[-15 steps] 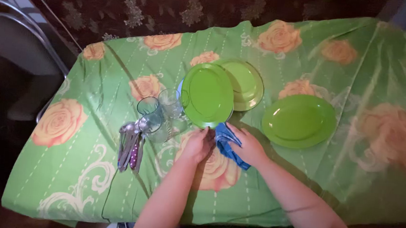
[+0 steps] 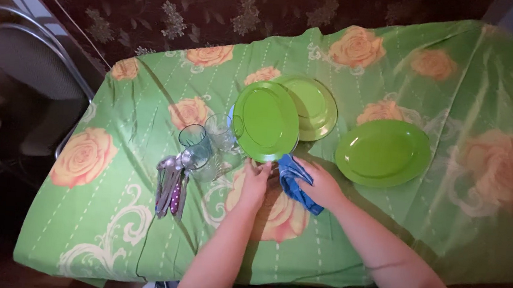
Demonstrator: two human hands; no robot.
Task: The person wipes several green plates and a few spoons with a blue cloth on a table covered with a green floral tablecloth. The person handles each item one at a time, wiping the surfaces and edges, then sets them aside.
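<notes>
The green plate (image 2: pixel 266 121) stood tilted near the table's middle, its lower rim pinched by the left hand (image 2: pixel 255 182). It looked light, stiff and slick, best gripped by the rim. At five o'clock, the right hand (image 2: pixel 320 186) clutched a soft blue cloth (image 2: pixel 294 179). Clear glasses (image 2: pixel 204 145) stood at nine o'clock.

A home dining table: floral tablecloth (image 2: pixel 116 212), green plates (image 2: pixel 382 152), glasses (image 2: pixel 197 146).

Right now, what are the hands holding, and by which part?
The left hand grips the tilted green plate by its lower rim. The right hand holds a bunched blue cloth against that same edge.
</notes>
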